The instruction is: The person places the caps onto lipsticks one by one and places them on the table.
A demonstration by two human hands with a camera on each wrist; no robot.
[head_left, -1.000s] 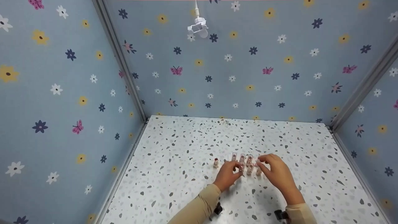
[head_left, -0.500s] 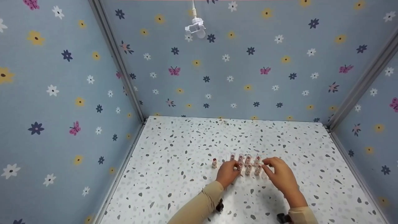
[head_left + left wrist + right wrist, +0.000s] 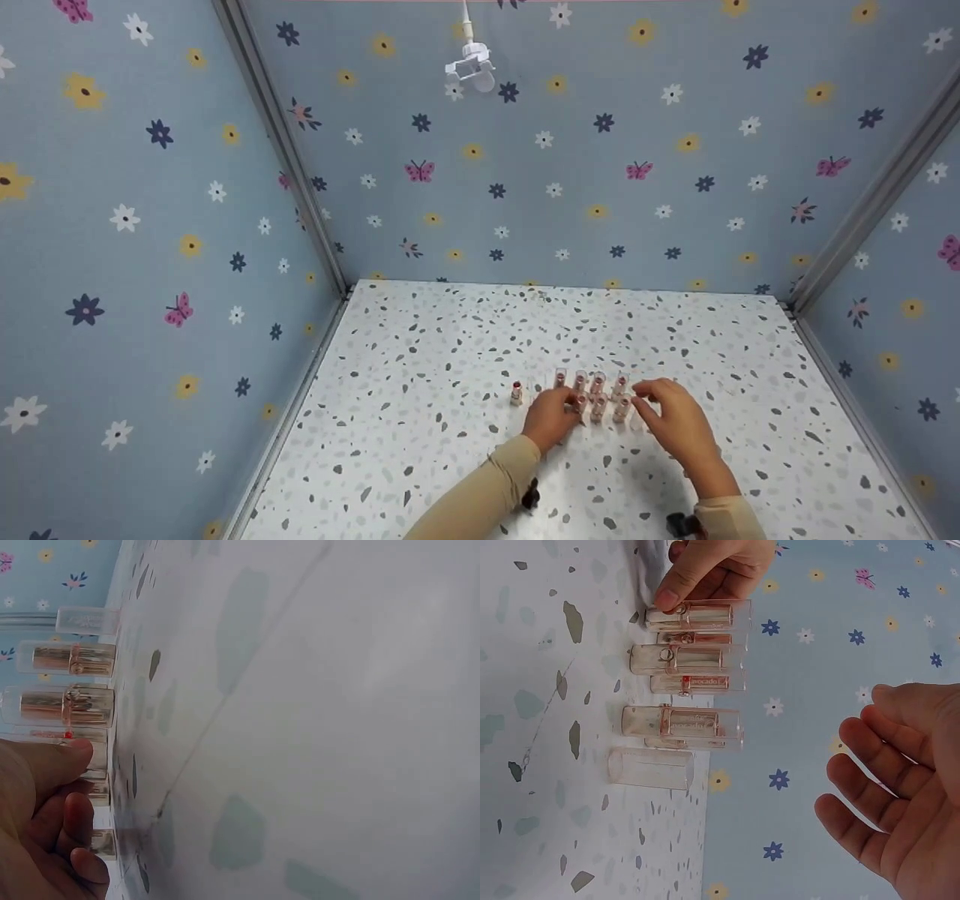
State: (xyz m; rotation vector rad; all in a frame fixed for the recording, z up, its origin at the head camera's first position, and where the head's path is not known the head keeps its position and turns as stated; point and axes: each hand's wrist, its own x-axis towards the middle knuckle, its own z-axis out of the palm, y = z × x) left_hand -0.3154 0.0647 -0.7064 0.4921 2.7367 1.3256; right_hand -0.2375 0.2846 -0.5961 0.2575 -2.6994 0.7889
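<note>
Several lipsticks with clear caps stand upright in two close rows on the speckled table. My left hand [image 3: 551,418] pinches the leftmost lipstick [image 3: 699,616] of the front row between thumb and fingers. My right hand [image 3: 679,421] hovers at the right end of the rows, apart from them. In the right wrist view its fingers are loosely bent and hold nothing. Nearest to it is the rightmost front lipstick [image 3: 622,409]. Beside that one stands a loose clear cap [image 3: 651,769]. To the left, an uncapped lipstick [image 3: 517,394] shows its red tip.
The white speckled table [image 3: 420,450] meets flowered walls at the back and sides. A white bracket [image 3: 472,67] hangs by the back wall. Something faint and clear, perhaps a cap, stands just right of the uncapped lipstick.
My right hand has let go of a clear thing at the right end of the rows and drawn back slightly right. The back right lipstick now shows. My left hand stays on its lipstick.
</note>
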